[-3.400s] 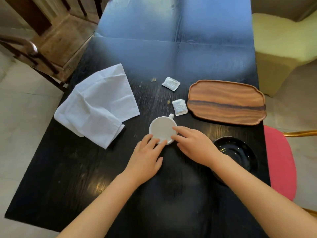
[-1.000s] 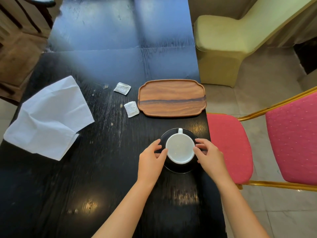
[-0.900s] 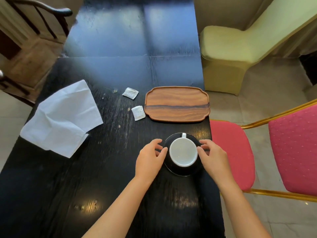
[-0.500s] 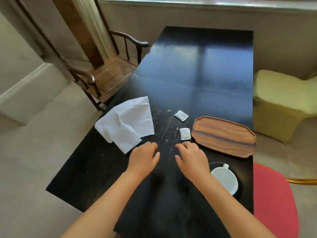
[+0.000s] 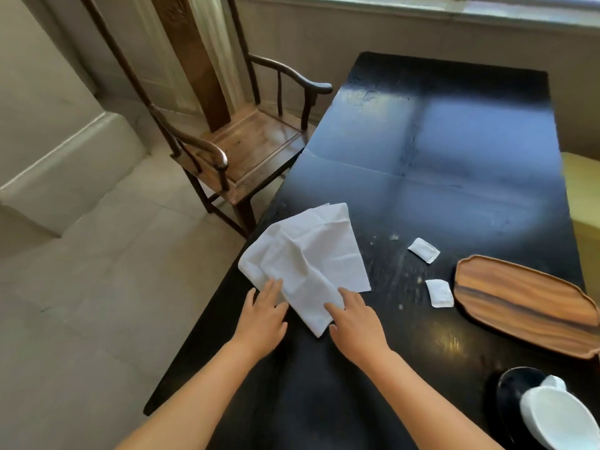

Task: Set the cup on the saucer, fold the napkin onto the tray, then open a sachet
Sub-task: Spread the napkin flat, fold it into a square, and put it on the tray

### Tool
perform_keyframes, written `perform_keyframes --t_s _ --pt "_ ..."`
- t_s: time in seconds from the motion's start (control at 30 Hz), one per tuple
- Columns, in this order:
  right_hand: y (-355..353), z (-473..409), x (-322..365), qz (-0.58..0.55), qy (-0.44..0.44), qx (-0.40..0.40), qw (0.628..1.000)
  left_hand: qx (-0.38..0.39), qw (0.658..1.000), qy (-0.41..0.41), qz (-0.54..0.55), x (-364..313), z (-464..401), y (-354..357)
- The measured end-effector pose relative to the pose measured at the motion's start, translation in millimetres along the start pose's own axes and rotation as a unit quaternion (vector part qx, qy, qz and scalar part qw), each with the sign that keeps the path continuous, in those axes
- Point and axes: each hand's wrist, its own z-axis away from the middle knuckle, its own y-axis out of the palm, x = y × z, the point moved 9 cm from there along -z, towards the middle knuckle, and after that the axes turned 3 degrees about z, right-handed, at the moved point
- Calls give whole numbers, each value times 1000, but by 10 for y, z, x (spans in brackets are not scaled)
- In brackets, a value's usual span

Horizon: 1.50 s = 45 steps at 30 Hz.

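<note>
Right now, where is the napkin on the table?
The napkin lies rumpled near the table's left edge, beside the wooden chair, with the left hand and right hand touching its near end.

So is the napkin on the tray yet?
No, the napkin lies on the black table left of the empty wooden tray, with both hands at its near edge.

Napkin [image 5: 308, 264] left of tray [image 5: 526, 306]

glossy black table [image 5: 454, 164], wooden tray [image 5: 519, 306]
</note>
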Motion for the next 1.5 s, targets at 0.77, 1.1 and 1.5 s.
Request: perform_keyframes --t_s 0.77,1.1,1.5 --pt "-980 -460 359 -446 149 -110 876 -135 895 188 382 459 -285 -1186" --pt "-1686 -95 663 -579 123 -171 788 -285 826 130 468 324 172 -1856" --pt "-1851 400 830 -457 47 -156 875 -130 820 198 520 -45 394 -2057"
